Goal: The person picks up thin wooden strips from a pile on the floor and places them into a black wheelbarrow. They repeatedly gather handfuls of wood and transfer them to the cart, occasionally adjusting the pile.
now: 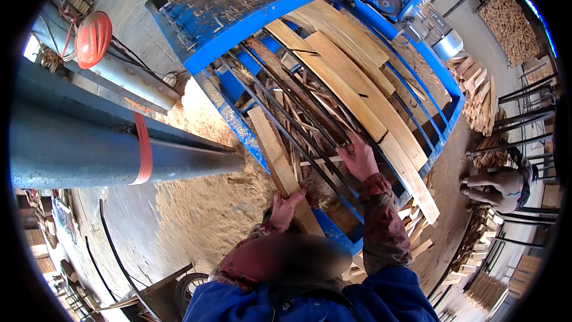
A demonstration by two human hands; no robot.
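One blue frame (pixel 235 40) at twelve o'clock, scrap wood (pixel 297 160) inside, left hand (pixel 286 207) gripping one plank (pixel 271 146), right hand (pixel 359 158) at one bark-edged strip (pixel 304 97), grip unclear

The one marking that stands out is a short row of dark characters on the grey cylindrical motor (pixel 434 24), at the right end of the blue machine frame (pixel 274 15). The row is small and slanted, following the length of the casing down toward the pale silvery end cover (pixel 448 45). At this size the characters cannot be made out with certainty. No other lettering is readable.
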